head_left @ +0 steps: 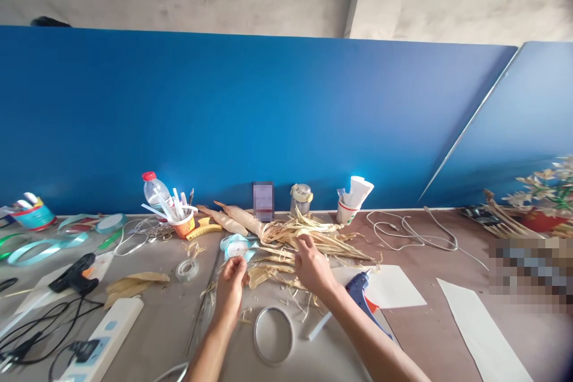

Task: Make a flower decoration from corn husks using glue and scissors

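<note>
My left hand (233, 280) is raised over the near side of the table, its thumb and fingers pinched together. Whatever lies between those fingertips is too small to make out. My right hand (312, 264) reaches into a heap of dried corn husk strips (313, 228), fingers curled closed on the strips. Whole pale husks (242, 218) lie at the left end of the heap. Beside my left hand is a roll of light blue ribbon (237, 246). A silver ring (273, 336) lies on the table between my forearms.
A blue glue gun (358, 292) rests on white paper (394, 287) by my right forearm. At left are a black glue gun (74, 274), a power strip (105, 340) and clear tape (187, 270). Cups, a bottle (156, 191) and a jar (301, 198) stand along the blue partition (268, 113).
</note>
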`<action>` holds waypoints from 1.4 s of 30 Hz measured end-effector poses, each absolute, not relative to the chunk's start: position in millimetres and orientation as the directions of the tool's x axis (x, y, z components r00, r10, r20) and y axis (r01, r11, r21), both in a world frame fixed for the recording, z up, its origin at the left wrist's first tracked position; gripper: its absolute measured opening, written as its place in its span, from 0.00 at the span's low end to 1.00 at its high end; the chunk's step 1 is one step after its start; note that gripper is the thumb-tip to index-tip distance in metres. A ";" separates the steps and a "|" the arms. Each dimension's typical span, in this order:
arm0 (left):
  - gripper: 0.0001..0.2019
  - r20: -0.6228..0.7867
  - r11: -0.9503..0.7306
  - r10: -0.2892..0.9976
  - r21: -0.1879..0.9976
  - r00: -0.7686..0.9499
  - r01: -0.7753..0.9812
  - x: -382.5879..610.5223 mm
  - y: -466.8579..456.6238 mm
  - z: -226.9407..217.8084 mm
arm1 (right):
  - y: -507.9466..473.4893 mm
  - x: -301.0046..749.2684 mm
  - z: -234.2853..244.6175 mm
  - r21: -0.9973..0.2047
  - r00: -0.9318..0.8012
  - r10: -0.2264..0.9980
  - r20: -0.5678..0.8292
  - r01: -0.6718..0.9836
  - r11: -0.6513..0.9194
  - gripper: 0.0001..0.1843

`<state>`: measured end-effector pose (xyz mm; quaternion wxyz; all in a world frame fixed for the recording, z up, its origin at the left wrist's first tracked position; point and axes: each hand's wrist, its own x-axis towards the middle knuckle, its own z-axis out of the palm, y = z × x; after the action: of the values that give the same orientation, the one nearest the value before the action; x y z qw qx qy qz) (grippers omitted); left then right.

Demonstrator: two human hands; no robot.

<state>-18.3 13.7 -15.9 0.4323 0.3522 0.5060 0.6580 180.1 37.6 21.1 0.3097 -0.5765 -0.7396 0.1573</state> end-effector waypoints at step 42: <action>0.11 -0.210 0.126 0.966 0.892 -0.150 -0.434 -11.2 11.1 -20.9 | 28.7 112.5 -17.3 -0.954 -0.219 0.976 0.013 0.288 0.078 0.11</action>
<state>-11.2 11.1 -20.9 0.5866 0.2841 0.4680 0.5968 112.5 28.7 -17.3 0.3743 -0.5005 -0.6314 0.4591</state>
